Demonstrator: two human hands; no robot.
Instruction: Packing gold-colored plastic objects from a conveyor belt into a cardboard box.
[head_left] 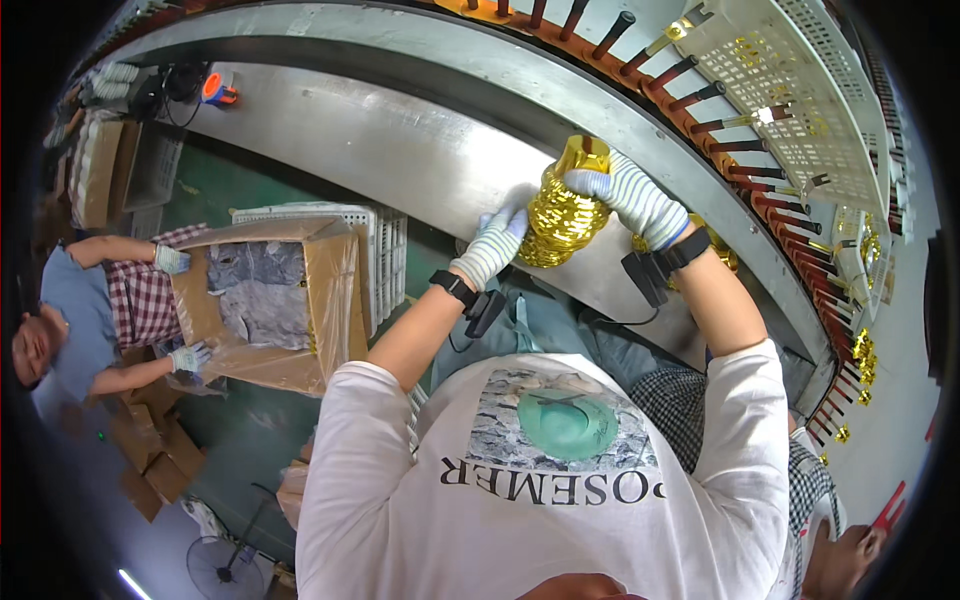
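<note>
A shiny gold vase-shaped piece (562,215) with a dimpled, scaly surface is tilted over the steel bench, its smooth neck pointing away from me. My right hand (640,203), in a striped knit glove, grips it near the neck, thumb laid across the front. Against its lower left side my left hand (494,246), gloved alike, presses with bent fingers; part of that grip is hidden. More gold pieces (722,254) lie beyond my right wrist, partly covered by it.
A curved rail of dark-handled holders (700,95) runs along the far right, beside white perforated baskets (800,110). At left, a co-worker's gloved hands hold an open, plastic-lined carton (345,300) by white crates (390,260). An orange tape roll (218,90) sits on the steel bench (370,130).
</note>
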